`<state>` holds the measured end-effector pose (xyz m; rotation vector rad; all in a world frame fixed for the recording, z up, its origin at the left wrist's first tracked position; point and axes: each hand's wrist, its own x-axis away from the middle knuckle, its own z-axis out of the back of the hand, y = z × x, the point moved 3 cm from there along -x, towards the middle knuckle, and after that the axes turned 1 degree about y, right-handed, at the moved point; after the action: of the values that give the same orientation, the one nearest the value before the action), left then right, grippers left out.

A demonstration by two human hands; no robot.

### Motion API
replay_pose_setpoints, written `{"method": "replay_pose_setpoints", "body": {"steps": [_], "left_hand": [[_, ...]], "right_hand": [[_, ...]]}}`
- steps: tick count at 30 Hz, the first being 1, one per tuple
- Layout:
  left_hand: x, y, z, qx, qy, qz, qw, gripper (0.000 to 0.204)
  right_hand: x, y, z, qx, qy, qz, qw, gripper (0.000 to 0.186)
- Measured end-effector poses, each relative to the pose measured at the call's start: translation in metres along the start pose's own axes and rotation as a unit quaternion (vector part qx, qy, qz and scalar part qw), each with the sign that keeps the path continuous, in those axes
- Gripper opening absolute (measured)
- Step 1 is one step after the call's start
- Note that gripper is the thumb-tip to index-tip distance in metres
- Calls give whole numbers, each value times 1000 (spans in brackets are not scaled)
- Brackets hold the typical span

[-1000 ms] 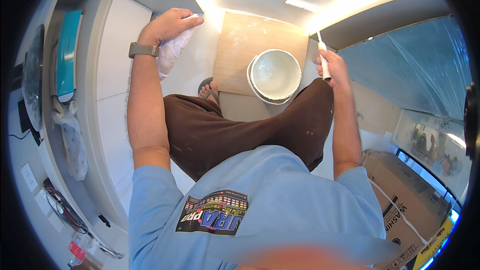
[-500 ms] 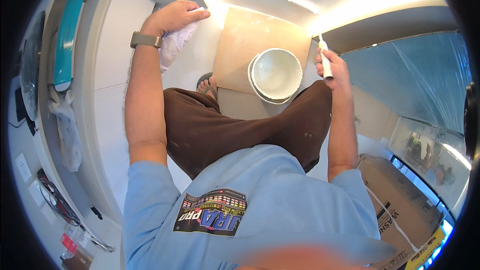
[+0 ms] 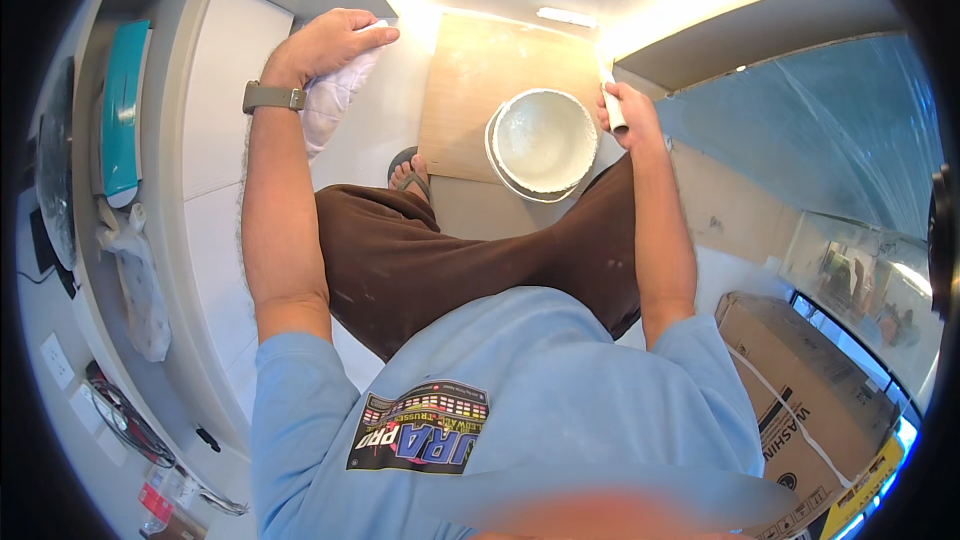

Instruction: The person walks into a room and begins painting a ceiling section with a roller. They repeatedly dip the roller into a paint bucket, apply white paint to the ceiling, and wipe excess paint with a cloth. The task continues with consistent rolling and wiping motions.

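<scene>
My left hand (image 3: 328,44), up at the left, is closed round a quilted white cloth (image 3: 338,98) that hangs down from it. My right hand (image 3: 638,116) grips a pale tool handle (image 3: 614,112) just right of the bucket, fingers wrapped around it. The tool's far end points away from me and is washed out by the glare, so its kind is unclear. Between my knees and beyond them stands a white bucket (image 3: 492,145), its inside coated with a creamy off-white substance.
A wooden board (image 3: 450,100) lies under and behind the bucket. My sandaled foot (image 3: 409,176) is at its left edge. White cabinets (image 3: 225,100) line the left. At the right are blue plastic sheeting (image 3: 780,125) and a cardboard box (image 3: 800,370). A bright light strip runs along the back.
My right hand with the tool has moved left, a little closer to the bucket. The whole view has shifted slightly. My left hand still holds the cloth.
</scene>
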<state>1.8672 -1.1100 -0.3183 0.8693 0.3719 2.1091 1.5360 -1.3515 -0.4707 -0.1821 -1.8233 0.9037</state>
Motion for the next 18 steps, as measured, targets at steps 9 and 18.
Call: {"method": "replay_pose_setpoints", "body": {"steps": [9, 18], "left_hand": [[-3, -4, -2, 48, -10, 10, 999, 42], [-9, 3, -9, 68, -22, 49, 996, 41]], "right_hand": [[111, 7, 13, 399, 165, 353, 830, 42], [96, 3, 19, 327, 38, 173, 928, 38]]}}
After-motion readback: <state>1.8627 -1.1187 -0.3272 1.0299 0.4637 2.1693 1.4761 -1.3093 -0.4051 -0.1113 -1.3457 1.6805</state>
